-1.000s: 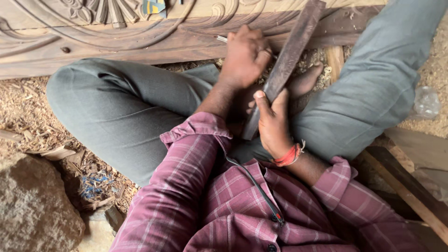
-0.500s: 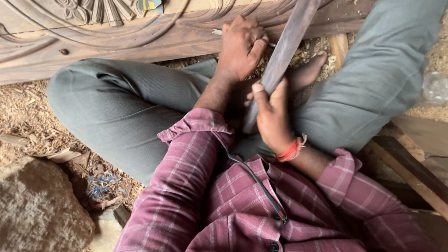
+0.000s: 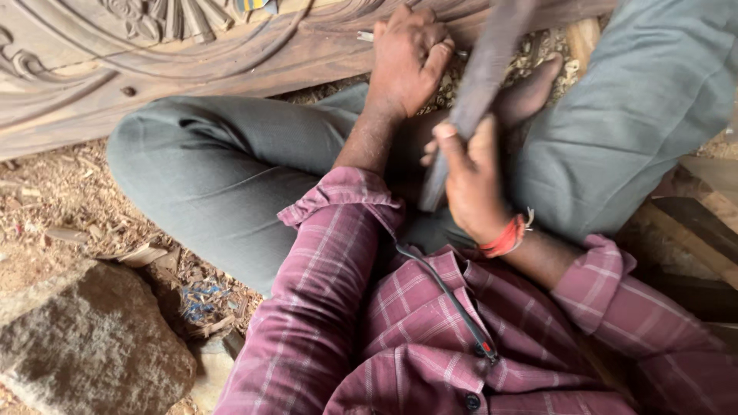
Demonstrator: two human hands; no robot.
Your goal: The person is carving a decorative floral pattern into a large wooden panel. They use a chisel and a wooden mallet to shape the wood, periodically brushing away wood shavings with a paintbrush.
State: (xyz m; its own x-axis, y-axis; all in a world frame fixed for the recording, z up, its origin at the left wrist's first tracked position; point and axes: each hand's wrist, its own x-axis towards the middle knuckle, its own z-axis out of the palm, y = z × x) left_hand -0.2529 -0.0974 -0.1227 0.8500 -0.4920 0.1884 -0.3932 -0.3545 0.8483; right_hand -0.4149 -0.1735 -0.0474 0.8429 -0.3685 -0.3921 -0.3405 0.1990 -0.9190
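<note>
Gripping a blurred wooden mallet (image 3: pixel 480 84) in the right hand (image 3: pixel 473 184), pinning a thin chisel (image 3: pixel 367 35) under the left hand (image 3: pixel 407 54), risking a mis-struck knuckle.

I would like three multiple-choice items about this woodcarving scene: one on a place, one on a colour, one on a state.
1. Where does the left hand rest?
A. on the rock
B. at the carved panel's edge
C. on the shirt

2. What colour is the wrist thread?
A. red-orange
B. blue
C. white

3. How is the right hand?
A. open and empty
B. flat on the ground
C. closed around the mallet

Answers: 1 B, its fingers lie against the panel, gripping a thin metal tool. 2 A, the band at the right wrist is red-orange. 3 C, thumb and fingers wrap the long wooden bar.
</note>
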